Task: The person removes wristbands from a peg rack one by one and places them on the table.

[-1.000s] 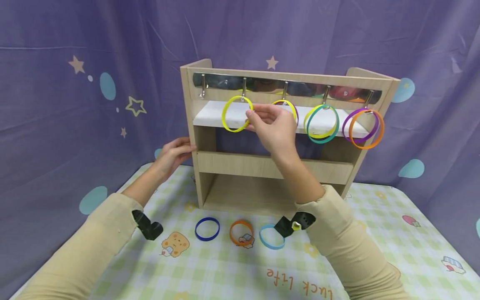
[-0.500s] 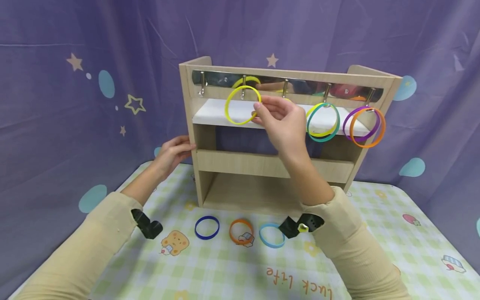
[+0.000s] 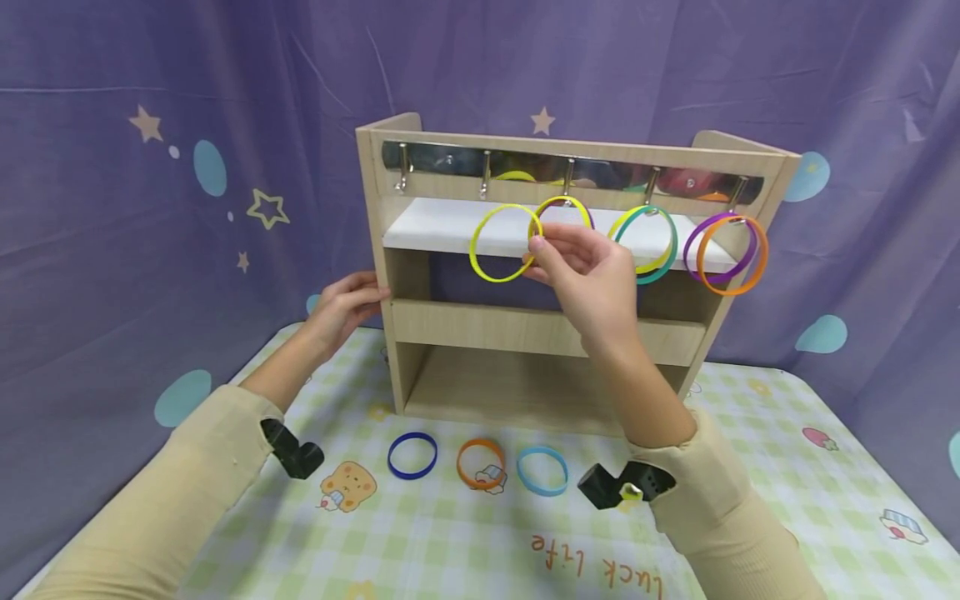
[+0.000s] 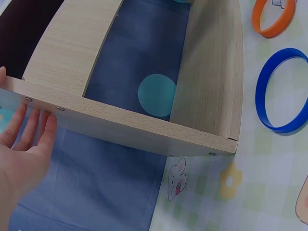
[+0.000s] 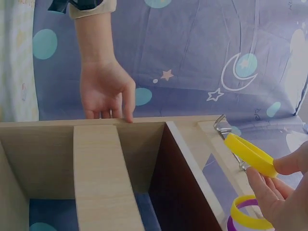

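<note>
My right hand [image 3: 588,279] pinches a yellow silicone wristband [image 5: 248,153] between thumb and fingers, in front of the white ledge. It hangs off the hooks, just below and right of the second hook [image 3: 485,175], and overlaps another yellow wristband [image 3: 558,199] hanging on the third. My left hand [image 3: 341,312] rests its straight fingertips against the left side of a wooden shelf unit [image 3: 517,329]. In the left wrist view those fingers touch its outer panel. A teal wristband [image 3: 676,247] hangs with a yellow one on the fourth hook, an orange wristband [image 3: 766,254] with a purple one on the fifth.
In front of the shelf unit, a dark blue wristband [image 3: 412,476], an orange one [image 3: 461,471] and a light blue one [image 3: 543,491] lie on the checked tablecloth [image 3: 450,550]. A purple curtain [image 3: 637,67] hangs behind. The leftmost hook [image 3: 402,167] bears no band.
The yellow wristband in my right hand came off the second hook, rose slightly, then moved down and right. My left hand stayed on the shelf side.
</note>
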The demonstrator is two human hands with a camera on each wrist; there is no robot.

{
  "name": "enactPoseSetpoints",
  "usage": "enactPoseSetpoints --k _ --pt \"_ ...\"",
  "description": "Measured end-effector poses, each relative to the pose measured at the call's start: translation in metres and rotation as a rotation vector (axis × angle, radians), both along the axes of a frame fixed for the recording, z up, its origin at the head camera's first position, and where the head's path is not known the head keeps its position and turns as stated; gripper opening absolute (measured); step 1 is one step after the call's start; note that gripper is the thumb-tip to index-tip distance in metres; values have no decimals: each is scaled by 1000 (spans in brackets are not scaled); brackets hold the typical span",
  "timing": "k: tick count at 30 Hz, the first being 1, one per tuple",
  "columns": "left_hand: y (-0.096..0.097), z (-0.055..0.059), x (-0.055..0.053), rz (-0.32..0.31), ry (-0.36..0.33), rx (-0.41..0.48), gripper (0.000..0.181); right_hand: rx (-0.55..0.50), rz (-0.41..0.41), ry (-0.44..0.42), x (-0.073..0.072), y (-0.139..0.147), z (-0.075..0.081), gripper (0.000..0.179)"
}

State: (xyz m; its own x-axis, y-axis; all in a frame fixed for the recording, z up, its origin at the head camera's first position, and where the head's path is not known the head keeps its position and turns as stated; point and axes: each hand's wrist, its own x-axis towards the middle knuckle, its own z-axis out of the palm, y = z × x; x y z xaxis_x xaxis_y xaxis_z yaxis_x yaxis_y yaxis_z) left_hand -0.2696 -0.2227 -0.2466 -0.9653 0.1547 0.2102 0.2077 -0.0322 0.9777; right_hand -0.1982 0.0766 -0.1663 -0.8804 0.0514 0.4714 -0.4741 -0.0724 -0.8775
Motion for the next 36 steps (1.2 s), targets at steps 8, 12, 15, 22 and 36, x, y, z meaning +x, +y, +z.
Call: enactPoseSetpoints --k 8,12,15,22,36 --pt "0 -2 0 1 -5 2 55 89 -10 -59 4 13 -22 31" --pt "-1 -4 -1 2 -7 3 54 136 -10 -70 5 20 -35 29" --pt "-1 -4 -1 3 -9 3 53 166 -14 -81 6 24 -44 29" --pt "-1 -3 1 -3 -14 -22 57 217 -20 -128 7 37 -60 30" --pt "-1 1 0 4 -22 -32 57 351 -86 -221 7 78 -83 37"
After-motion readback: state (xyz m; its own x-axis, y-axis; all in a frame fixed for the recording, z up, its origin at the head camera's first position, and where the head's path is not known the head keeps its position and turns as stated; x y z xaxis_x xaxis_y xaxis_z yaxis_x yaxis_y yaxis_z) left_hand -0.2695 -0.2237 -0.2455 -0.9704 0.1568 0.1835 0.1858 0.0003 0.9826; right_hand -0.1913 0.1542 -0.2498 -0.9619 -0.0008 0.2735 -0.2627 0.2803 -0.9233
